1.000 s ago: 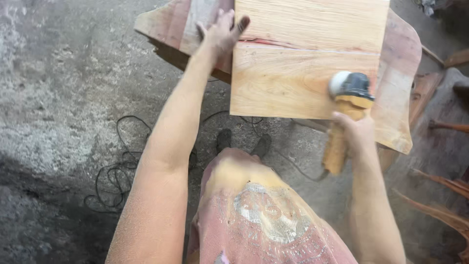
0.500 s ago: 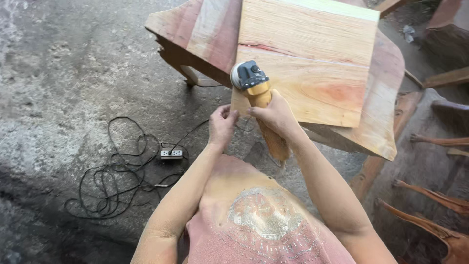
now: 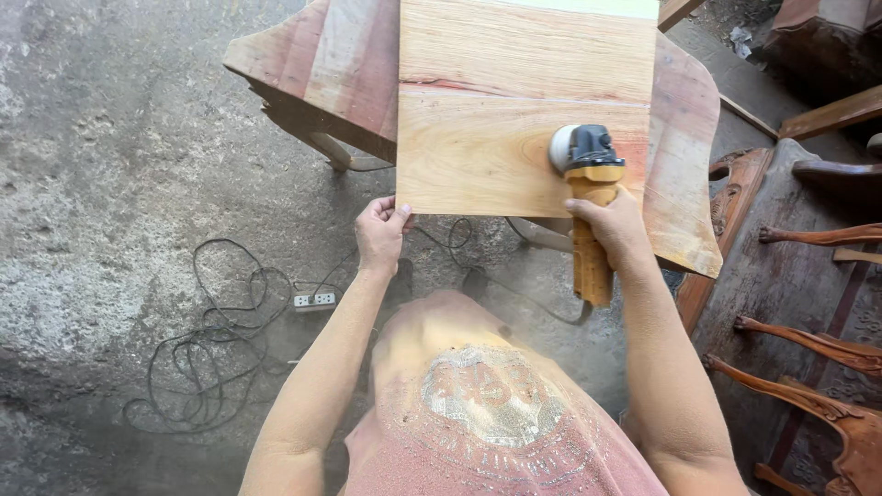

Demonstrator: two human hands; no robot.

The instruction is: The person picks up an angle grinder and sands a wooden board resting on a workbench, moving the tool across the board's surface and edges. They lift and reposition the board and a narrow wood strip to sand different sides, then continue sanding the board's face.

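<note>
A pale wooden board (image 3: 496, 101) lies on top of a reddish wooden table (image 3: 340, 64). My left hand (image 3: 379, 232) grips the board's near left corner. My right hand (image 3: 614, 227) holds the yellow handle of an angle grinder (image 3: 585, 174), whose black head and round disc rest on the board near its front right edge. Fine dust hangs around my shirt and below the grinder.
A black cable (image 3: 211, 349) lies coiled on the concrete floor at the left, running to a white power strip (image 3: 314, 299). Carved wooden chair parts (image 3: 808, 349) crowd the right side. Another wooden piece (image 3: 831, 115) lies at the upper right.
The grinder has slid from the board's near left corner to its front right part. My left hand has gone from beside the grinder to gripping the board's near left corner.
</note>
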